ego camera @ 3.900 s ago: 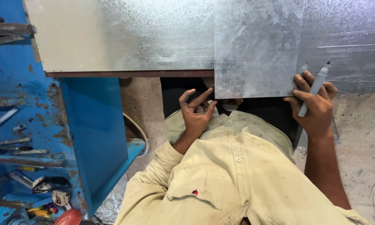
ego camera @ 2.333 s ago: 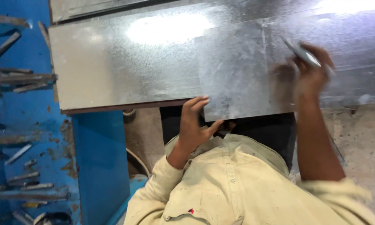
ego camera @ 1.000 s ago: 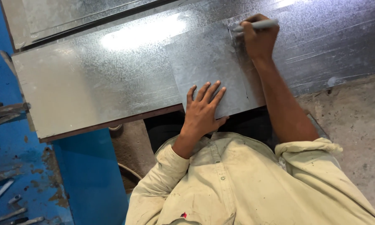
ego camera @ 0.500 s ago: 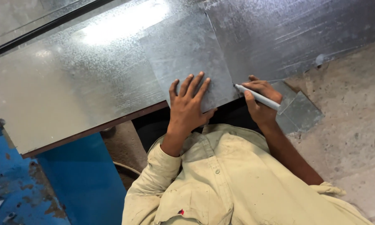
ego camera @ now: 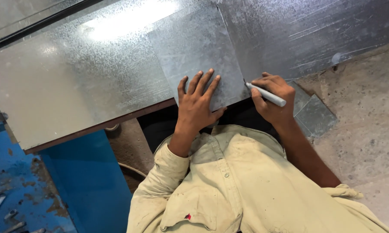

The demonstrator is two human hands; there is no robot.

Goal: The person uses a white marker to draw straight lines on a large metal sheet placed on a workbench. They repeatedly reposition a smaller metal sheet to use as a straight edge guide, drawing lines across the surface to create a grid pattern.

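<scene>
Broad bare galvanized sheet (ego camera: pixel 95 82) lies open left of the small sheet piece (ego camera: pixel 199 51), whose near edge is blocked by the flat left hand (ego camera: pixel 199 103) and, just beside, the right hand (ego camera: pixel 274 99) with its marker (ego camera: pixel 267 95).

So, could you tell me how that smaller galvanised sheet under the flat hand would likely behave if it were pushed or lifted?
The small sheet looks thin and smooth on the larger sheet, so it would probably slide easily; the left hand lies flat on it. It lies flat, so probably fairly stiff, perhaps flexing slightly. Its edge, by the marker in the right hand, may be sharp.
</scene>
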